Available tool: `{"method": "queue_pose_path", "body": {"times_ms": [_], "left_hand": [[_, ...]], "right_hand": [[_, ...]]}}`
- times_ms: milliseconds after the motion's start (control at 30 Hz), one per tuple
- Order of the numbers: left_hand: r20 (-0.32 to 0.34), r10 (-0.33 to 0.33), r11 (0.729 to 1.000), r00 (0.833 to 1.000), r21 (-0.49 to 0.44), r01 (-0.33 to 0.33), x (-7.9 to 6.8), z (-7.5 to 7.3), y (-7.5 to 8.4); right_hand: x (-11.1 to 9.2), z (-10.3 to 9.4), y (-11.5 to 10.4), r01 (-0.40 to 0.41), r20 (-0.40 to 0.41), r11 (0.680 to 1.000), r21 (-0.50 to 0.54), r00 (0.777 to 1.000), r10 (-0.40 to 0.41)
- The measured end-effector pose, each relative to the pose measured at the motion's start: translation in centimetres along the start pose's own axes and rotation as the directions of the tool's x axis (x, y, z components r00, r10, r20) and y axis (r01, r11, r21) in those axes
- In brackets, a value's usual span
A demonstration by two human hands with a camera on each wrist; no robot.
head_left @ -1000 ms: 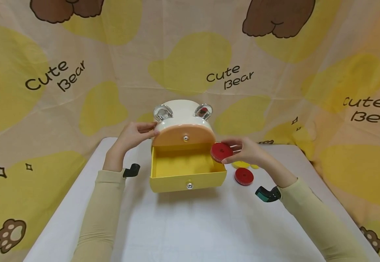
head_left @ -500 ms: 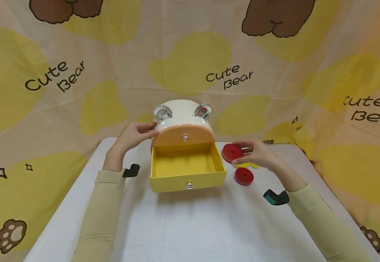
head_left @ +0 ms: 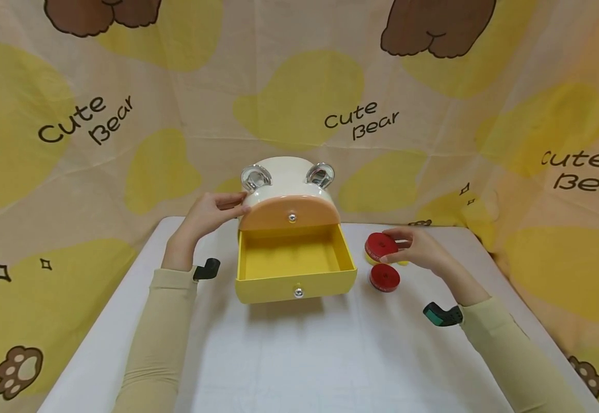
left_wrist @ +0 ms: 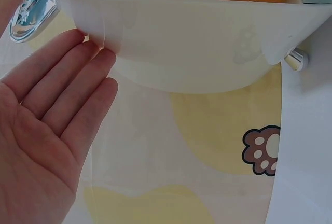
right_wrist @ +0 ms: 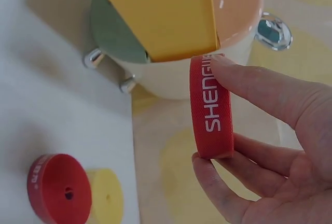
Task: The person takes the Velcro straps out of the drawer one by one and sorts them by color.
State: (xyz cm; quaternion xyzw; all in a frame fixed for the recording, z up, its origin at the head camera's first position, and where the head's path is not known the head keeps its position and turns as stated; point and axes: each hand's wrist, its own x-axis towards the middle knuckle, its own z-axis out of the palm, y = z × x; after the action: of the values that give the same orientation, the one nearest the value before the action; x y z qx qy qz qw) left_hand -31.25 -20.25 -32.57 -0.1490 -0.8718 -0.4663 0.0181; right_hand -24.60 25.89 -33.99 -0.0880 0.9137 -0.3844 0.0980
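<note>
In the head view a small rounded chest of drawers [head_left: 285, 172], white with silver ears, stands mid-table. Its yellow drawer [head_left: 299, 284] is pulled out with nothing inside; the orange drawer [head_left: 309, 209] above is closed. My left hand [head_left: 211, 215] rests on the chest's left side, fingers nearly straight, as the left wrist view also shows. Right of the chest, my right hand [head_left: 420, 249] pinches a red roll of fabric tape [right_wrist: 211, 110] by its edge, white lettering on its rim. Near it on the table lies another red roll [head_left: 384, 277].
A yellow roll [right_wrist: 108, 195] sits beside the lying red roll, mostly covered in the head view. The right wrist view shows a green drawer [right_wrist: 116, 32] below the yellow one. A bear-print cloth [head_left: 299, 103] hangs behind the white table [head_left: 299, 355].
My right hand has carried the red roll rightward, from over the drawer's right edge to above the other rolls. My left hand and the chest look unmoved.
</note>
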Motion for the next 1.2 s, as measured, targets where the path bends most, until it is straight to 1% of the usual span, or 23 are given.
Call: {"method": "queue_pose_path", "body": {"times_ms": [167,400,600,767,967,1200], "left_hand": [[0.008,-0.025,1.0,1.0,0.007,0.024,0.1,0.1,0.0],[0.006,-0.01,1.0,1.0,-0.005,0.01,0.2,0.1,-0.2],[-0.001,0.007,1.0,1.0,-0.012,-0.007,0.0,0.1,-0.1],[0.002,-0.005,1.0,1.0,-0.005,0.005,0.1,0.1,-0.3],[0.01,-0.028,1.0,1.0,0.01,0.028,0.2,0.1,-0.2],[0.007,-0.017,1.0,1.0,0.006,0.017,0.1,0.1,-0.1]], "right_hand": [[0.2,-0.1,1.3,-0.032,-0.005,0.999,-0.014,0.999,0.032],[0.3,0.0,2.8,-0.082,0.002,0.996,-0.025,0.997,0.082],[0.4,0.0,4.1,-0.108,-0.004,0.994,-0.028,0.994,0.108],[0.5,0.0,5.2,-0.127,-0.009,0.992,-0.023,0.992,0.127],[0.4,0.0,6.5,-0.173,-0.019,0.985,-0.005,0.985,0.173],[0.4,0.0,7.9,-0.202,-0.029,0.979,-0.023,0.979,0.201]]}}
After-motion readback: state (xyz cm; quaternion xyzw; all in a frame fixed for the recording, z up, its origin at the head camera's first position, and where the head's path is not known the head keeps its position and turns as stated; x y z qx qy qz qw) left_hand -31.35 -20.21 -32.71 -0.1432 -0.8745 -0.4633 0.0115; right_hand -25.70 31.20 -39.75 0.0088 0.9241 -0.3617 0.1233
